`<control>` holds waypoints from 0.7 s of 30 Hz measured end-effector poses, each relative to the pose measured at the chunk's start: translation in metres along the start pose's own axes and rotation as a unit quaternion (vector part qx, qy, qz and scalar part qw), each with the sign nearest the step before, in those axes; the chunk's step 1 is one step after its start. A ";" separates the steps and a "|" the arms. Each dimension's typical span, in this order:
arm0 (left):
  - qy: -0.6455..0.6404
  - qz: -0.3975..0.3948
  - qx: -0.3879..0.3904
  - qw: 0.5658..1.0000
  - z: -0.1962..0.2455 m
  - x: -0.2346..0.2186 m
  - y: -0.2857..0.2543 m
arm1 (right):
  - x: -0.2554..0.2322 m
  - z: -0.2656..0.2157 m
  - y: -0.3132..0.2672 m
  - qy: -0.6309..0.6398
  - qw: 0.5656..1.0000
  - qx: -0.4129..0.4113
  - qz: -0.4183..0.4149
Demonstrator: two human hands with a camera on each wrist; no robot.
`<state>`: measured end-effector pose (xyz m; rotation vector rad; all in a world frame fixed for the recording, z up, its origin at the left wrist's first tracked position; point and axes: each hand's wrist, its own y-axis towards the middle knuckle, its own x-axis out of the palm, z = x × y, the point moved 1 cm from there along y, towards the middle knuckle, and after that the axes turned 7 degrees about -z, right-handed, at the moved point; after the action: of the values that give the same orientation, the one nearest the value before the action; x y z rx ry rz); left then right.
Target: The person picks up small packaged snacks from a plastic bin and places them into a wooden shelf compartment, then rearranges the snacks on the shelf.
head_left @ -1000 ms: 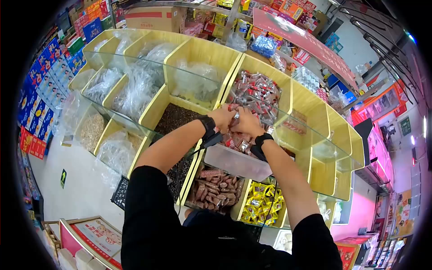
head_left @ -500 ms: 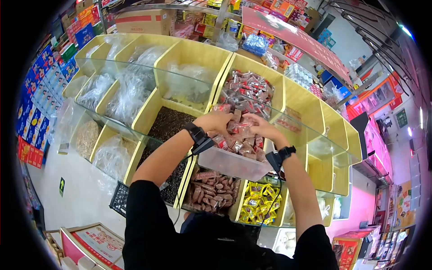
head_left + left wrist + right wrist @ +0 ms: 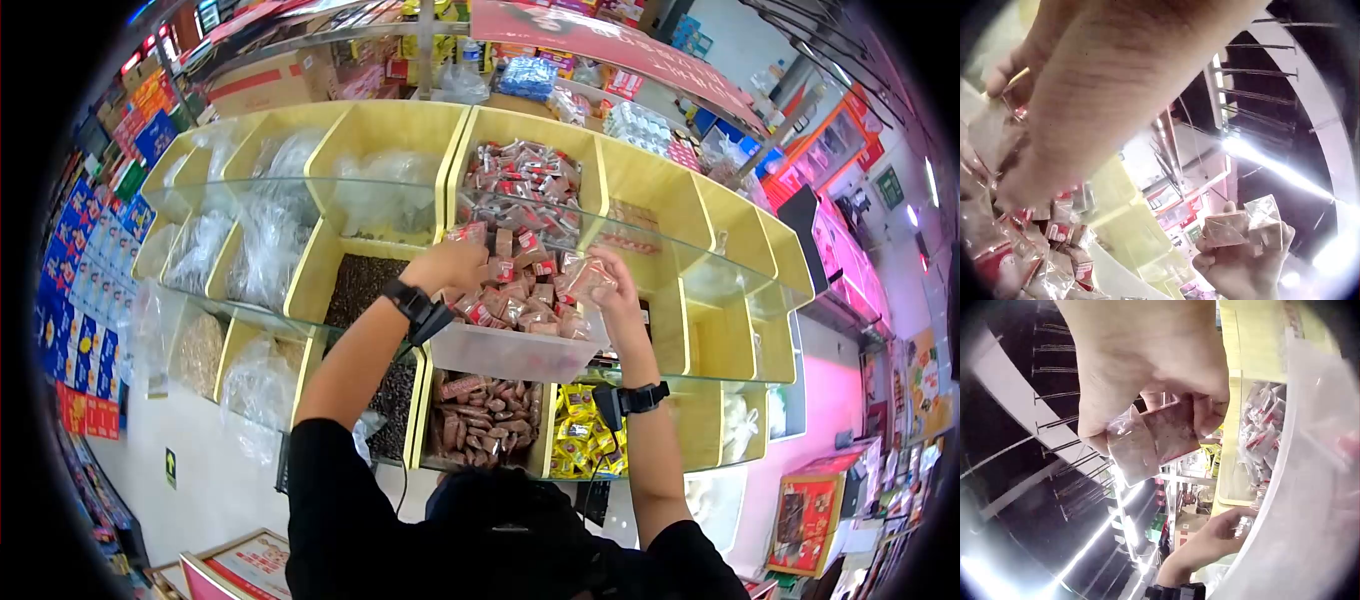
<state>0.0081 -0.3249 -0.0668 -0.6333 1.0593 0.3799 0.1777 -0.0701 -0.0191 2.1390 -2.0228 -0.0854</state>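
Note:
A translucent plastic tub (image 3: 520, 350) stands heaped with brown blocks in clear and red wrappers (image 3: 520, 300). Over the tub's right rim, my right hand (image 3: 615, 285) holds up two wrapped brown blocks (image 3: 1244, 226); in the right wrist view, thumb and fingers grip the clear-wrapped pieces (image 3: 1154, 440). My left hand (image 3: 450, 268) is at the left side of the heap, its fingers curled by a red-and-clear wrapped piece (image 3: 468, 232). The right wrist view shows a shiny wrapper (image 3: 1244, 526) at the left fingers. The left fingertips are partly hidden in the left wrist view.
Yellow wooden bins with glass dividers surround the tub. Behind it is a bin of red-and-silver wrapped sweets (image 3: 525, 175); in front lie brown wrapped sticks (image 3: 485, 425) and yellow packets (image 3: 585, 430). Dark seeds (image 3: 365, 290) fill a bin at left, beside bins with plastic bags (image 3: 265, 245).
Both hands were together over the heap and have parted. The right hand has moved right and up, lifting wrapped blocks. The left has shifted to the left side. The head view has shifted too.

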 end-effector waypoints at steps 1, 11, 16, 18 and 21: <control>-0.051 0.046 0.025 0.997 0.009 -0.002 -0.005 | 0.001 0.000 -0.004 -0.020 1.000 -0.021 0.008; -0.775 0.129 0.116 0.608 0.132 0.011 -0.037 | 0.027 0.001 -0.020 -0.161 0.962 -0.137 0.171; -0.858 0.114 0.172 0.471 0.157 0.034 -0.041 | 0.036 0.010 -0.025 -0.204 0.939 -0.151 0.234; -0.847 0.143 0.171 0.482 0.161 0.039 -0.043 | 0.039 0.003 -0.028 -0.248 0.924 -0.157 0.245; -0.729 0.253 0.132 0.622 0.163 0.052 -0.037 | 0.039 0.003 -0.033 -0.298 0.902 -0.178 0.256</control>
<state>0.1645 -0.2476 -0.0474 0.3704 -0.3720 0.9726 0.2116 -0.1072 -0.0245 1.3985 -2.5613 -1.0461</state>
